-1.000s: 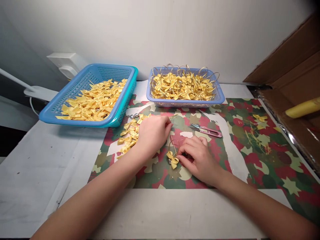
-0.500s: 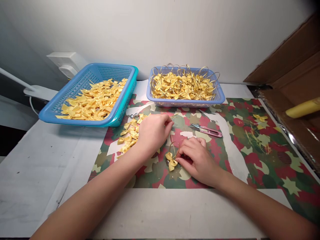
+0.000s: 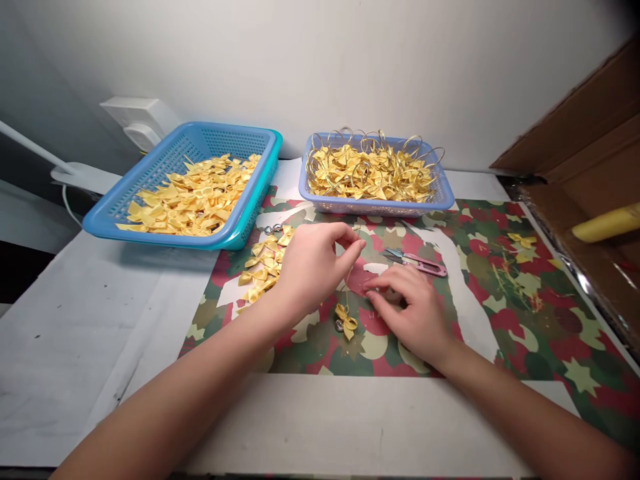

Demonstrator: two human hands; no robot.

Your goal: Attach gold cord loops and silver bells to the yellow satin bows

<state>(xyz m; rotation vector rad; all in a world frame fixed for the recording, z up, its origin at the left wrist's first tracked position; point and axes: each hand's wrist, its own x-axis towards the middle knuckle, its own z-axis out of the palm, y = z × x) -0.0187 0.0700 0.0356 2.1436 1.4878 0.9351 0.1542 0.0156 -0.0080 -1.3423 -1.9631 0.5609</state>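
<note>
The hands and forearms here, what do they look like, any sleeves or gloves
The left hand and right hand are bare, without gloves. The left forearm and right forearm show no sleeves, and neither wrist shows a watch or bracelet.

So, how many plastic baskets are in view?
3: a blue basket nested in a teal basket at left, and a lavender basket at back centre. Others nested underneath could be hidden.

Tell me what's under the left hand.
Yellow bows lie along the outer side of the left hand, the nearest partly covered by it, with silvery balls at the far end. Whatever is directly beneath the hand is hidden.
</note>
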